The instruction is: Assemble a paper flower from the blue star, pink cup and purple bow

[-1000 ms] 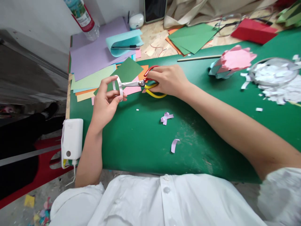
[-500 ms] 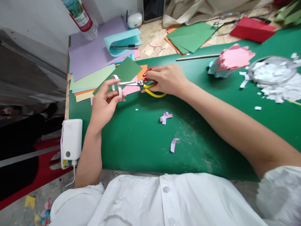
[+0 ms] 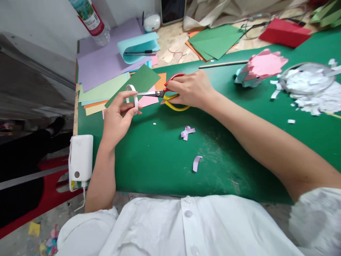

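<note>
Between the thumb and fingers of my left hand (image 3: 118, 115) is a narrow roll of white tape (image 3: 136, 101), held on edge. My right hand (image 3: 193, 90) grips a pair of scissors (image 3: 160, 93) by its red and yellow handles. The blades point left, and their tips meet the near side of the tape roll by my left fingertips. Below the scissors, a small lilac paper bow (image 3: 187, 133) lies on the green mat (image 3: 154, 160). A curled lilac paper strip (image 3: 196, 163) rests closer to me.
Coloured paper sheets (image 3: 103, 64) and a water bottle (image 3: 92, 23) occupy the back left. A white power bank (image 3: 81, 158) sits at the left edge. To the right stand a pink and blue paper piece (image 3: 262, 67) and a dish of white paper scraps (image 3: 309, 80).
The scissors have turned slightly in my right hand, and their handles have spread a little wider. My left hand and the tape roll have hardly moved.
</note>
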Motion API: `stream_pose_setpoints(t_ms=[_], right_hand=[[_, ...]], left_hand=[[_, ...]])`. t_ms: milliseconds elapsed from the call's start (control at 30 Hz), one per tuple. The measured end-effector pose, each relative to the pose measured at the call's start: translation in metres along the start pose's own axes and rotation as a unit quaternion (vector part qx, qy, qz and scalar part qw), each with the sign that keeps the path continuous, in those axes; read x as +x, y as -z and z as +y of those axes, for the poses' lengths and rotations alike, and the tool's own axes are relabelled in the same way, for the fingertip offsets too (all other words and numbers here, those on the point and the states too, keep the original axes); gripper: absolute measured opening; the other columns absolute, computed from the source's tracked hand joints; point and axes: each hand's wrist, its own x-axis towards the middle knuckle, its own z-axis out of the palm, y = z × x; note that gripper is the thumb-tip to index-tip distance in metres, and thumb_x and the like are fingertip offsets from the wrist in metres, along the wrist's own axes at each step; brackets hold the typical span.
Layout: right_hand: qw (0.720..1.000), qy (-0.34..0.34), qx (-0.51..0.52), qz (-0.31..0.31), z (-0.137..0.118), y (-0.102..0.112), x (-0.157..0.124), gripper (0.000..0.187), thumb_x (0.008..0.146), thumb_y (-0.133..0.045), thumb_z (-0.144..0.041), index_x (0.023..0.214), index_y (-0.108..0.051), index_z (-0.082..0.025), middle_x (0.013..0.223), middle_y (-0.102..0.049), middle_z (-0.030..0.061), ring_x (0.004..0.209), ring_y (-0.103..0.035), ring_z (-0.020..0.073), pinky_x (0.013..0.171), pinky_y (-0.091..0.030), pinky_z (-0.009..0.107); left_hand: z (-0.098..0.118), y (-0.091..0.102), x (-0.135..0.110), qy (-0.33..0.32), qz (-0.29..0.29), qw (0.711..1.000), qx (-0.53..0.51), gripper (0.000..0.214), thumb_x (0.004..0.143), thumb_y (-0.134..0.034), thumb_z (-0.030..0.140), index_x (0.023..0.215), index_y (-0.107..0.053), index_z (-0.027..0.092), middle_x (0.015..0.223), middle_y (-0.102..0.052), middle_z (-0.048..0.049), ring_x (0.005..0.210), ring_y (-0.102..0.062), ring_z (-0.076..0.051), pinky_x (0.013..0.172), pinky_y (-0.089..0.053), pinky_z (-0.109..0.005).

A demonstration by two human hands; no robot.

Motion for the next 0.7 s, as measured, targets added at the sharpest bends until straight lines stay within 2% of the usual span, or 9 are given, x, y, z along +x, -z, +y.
stream_pose_setpoints(t_ms=[267,500,600,700], right_hand=[[0.999,-0.041,0.003,0.017,-0.009,0.001,-0.002,0.066,0.085,-0.048,-0.066,0.123,-0.06,-0.013,0.098,-0.072,0.0142,0.079,-0.063,0.0273,0.062,-0.027,0.03],[0.995,-0.08,0.036,0.039,-0.006,0.003,-0.002,0.062,0.08,-0.055,-0.064,0.122,-0.058,-0.019,0.097,-0.072,0.0136,0.083,-0.062,0.0303,0.063,-0.027,0.033],[0.994,-0.095,0.022,0.043,-0.003,0.005,-0.003,0.058,0.082,-0.052,-0.065,0.119,-0.059,-0.021,0.098,-0.072,0.0136,0.081,-0.062,0.0306,0.062,-0.028,0.035],[0.993,-0.11,-0.004,0.045,-0.004,0.013,-0.003,0.05,0.085,-0.052,-0.058,0.118,-0.059,-0.022,0.103,-0.072,0.014,0.085,-0.063,0.0316,0.062,-0.031,0.036]], left_hand=[[0.001,-0.001,0.0,-0.012,0.003,1.0,0.018,0.036,0.088,-0.064,0.018,0.122,-0.062,0.027,0.095,-0.079,0.001,0.082,-0.077,-0.017,0.089,-0.061,-0.032],[0.003,-0.001,-0.001,-0.027,0.011,0.998,0.057,0.034,0.087,-0.063,0.014,0.119,-0.063,0.028,0.091,-0.078,0.0028,0.08,-0.077,-0.015,0.084,-0.06,-0.027],[0.002,-0.001,-0.002,-0.035,0.044,0.989,0.138,0.04,0.089,-0.06,0.012,0.124,-0.06,0.03,0.095,-0.079,0.003,0.084,-0.077,-0.015,0.087,-0.058,-0.028],[0.002,-0.003,-0.002,-0.025,0.048,0.958,0.283,0.049,0.088,-0.058,0.01,0.131,-0.058,0.033,0.099,-0.079,0.0007,0.089,-0.076,-0.019,0.089,-0.055,-0.034]])
